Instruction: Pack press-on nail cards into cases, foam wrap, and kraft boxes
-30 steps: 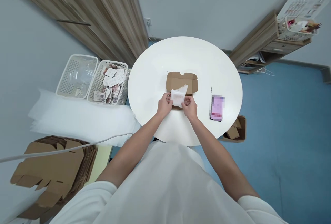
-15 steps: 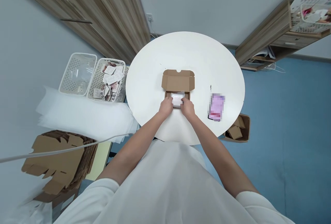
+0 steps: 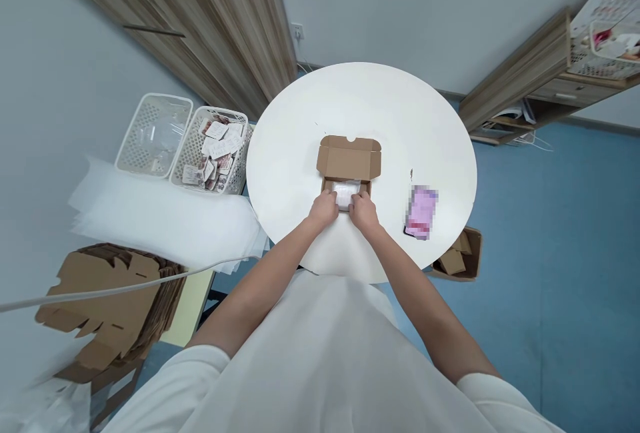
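Note:
An open cardboard box (image 3: 349, 158) lies on the round white table (image 3: 360, 96), its lid folded back away from me. Inside sits a white wrapped packet (image 3: 345, 193), covered in thin translucent sheeting. My left hand (image 3: 325, 208) is closed at the packet's left end, over the box's front left corner. At the opposite end my right hand (image 3: 363, 210) is likewise closed, with its thumb and fingers against the packet. The fingertips are partly hidden by the packet and the box walls.
A pixelated pink phone-shaped item (image 3: 421, 212) lies on the table's right. To the left are a basket of printed cards (image 3: 183, 156), another white basket (image 3: 125, 143), white foam sheets (image 3: 165, 220) and flattened cartons (image 3: 100, 286). A carton (image 3: 473, 273) stands on the floor at right.
The packet sits slightly deeper in the box, and both hands have shifted a little with it. The whole view has moved slightly; the lid stays open.

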The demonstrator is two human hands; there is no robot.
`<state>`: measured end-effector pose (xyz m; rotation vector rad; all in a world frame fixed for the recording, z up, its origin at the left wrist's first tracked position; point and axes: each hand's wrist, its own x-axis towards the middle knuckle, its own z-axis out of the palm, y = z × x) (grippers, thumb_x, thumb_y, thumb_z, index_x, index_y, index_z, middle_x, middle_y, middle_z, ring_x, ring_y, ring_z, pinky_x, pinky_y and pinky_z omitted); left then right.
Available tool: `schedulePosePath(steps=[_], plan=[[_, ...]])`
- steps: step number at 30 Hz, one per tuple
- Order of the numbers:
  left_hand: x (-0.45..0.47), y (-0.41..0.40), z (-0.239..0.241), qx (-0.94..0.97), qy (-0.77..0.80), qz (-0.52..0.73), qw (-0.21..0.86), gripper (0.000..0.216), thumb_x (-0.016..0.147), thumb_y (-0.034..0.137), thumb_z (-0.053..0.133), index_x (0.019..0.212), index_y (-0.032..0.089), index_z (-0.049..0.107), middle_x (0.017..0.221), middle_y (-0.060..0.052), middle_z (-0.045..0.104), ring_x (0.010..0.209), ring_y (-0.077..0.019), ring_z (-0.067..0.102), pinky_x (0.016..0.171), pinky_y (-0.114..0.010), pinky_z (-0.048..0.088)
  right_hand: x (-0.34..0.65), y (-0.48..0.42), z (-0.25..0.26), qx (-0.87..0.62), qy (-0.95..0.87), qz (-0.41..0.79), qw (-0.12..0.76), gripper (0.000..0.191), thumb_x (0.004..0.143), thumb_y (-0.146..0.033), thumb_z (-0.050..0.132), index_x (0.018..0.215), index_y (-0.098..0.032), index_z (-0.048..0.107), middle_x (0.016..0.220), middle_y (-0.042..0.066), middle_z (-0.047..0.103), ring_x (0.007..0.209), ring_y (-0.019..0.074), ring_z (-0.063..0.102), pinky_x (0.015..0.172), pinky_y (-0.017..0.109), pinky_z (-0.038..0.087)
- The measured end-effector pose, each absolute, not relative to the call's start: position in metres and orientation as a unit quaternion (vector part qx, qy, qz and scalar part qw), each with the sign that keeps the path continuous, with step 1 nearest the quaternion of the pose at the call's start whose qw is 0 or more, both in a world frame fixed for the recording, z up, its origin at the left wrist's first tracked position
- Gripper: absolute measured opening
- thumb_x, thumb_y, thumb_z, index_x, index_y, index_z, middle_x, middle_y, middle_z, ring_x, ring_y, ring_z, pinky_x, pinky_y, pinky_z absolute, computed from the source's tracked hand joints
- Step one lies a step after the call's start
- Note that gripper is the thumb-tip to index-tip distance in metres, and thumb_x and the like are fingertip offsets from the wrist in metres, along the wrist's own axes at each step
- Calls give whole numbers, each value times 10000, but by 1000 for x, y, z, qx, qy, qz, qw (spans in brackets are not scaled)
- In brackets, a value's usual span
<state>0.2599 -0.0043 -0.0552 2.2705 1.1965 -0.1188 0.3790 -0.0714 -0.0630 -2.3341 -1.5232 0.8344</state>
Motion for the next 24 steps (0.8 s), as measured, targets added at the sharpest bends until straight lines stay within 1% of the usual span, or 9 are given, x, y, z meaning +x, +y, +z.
schedulePosePath(steps=[3,6,9,10,12,15,18,21,24], plan=[[257,-1,-50,841,449,-25,300,162,719,125,479,838,141,587,825,-120,575,815,-257,562,680,-341,425,379,-74,-57,-792,-524,276,150,311,769,-156,455,1060,-108,555,1090,156,497,890,234,549,754,349,440],[249,9,-45,819,465,39,333,145,736,182,500,842,164,597,804,-91,591,791,-234,565,710,-338,426,391,-75,-49,-782,-519,262,226,334,775,-197,457,1093,-138,544,1083,121,514,894,212,541,788,342,440],[238,30,-43,779,495,120,366,265,774,308,506,988,172,582,918,-87,607,786,-201,570,750,-326,433,417,-73,-43,-791,-477,243,296,308,785,-276,464,1056,-171,567,1034,94,547,825,187,539,800,345,436],[235,39,-43,760,510,142,378,323,785,356,498,1037,167,566,968,-94,604,801,-195,572,762,-322,434,427,-72,-42,-801,-451,236,314,313,786,-315,470,1044,-171,573,1021,94,556,800,183,536,798,352,434],[231,57,-45,709,548,170,410,418,801,446,468,1090,153,544,1039,-110,597,878,-201,572,790,-319,432,449,-67,-43,-822,-382,237,350,362,773,-400,487,1043,-174,570,1038,95,567,818,185,532,816,367,425],[231,82,-48,599,584,180,517,586,802,609,361,1120,146,526,1124,-132,575,981,-218,566,790,-314,441,476,-56,-46,-810,-255,339,405,442,757,-521,476,1037,-189,561,1070,81,581,911,190,545,823,349,435],[237,98,-51,502,580,171,618,780,755,725,248,1179,116,486,1174,-169,549,1005,-232,574,751,-302,463,489,-45,-48,-751,-163,466,438,551,776,-628,364,1064,-191,538,1128,98,570,973,195,559,803,330,457],[244,102,-51,473,572,167,649,873,725,764,198,1203,87,471,1185,-192,544,1025,-247,570,761,-299,467,489,-33,-49,-716,-140,515,449,636,782,-675,276,1114,-186,509,1190,119,543,1026,209,547,816,343,458],[250,100,-51,476,567,165,652,885,716,773,180,1194,93,483,1188,-183,549,1029,-249,570,767,-303,468,484,-25,-48,-703,-143,534,448,663,779,-690,242,1119,-189,514,1201,112,540,1026,213,547,822,350,455]])
